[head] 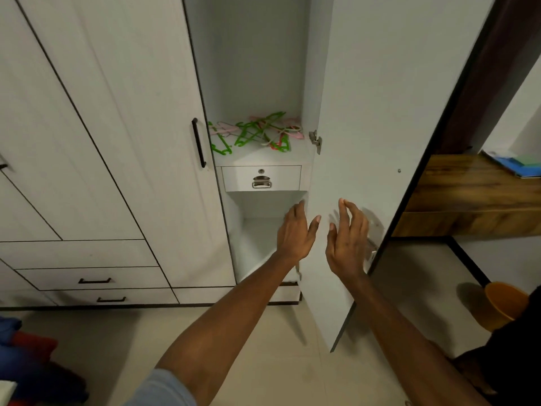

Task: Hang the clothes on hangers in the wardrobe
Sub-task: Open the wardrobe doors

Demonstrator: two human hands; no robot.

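Reaching toward the open wardrobe (257,68), the left hand (295,232) and right hand (348,235) both hold nothing, fingers spread loose. Hangers (254,131) lie heaped on the shelf at twelve o'clock above a small drawer (261,177). Clothes (26,356) sit piled at eight o'clock.

A pale tiled floor (87,341) runs beneath tall white cupboard fronts (87,127) with black edging and black bar handles (199,142). To the right, a wooden surface (468,197) with dark grain stands against a plain white wall (509,127); an orange bucket (503,306) sits on the floor below it. The light is soft and even.
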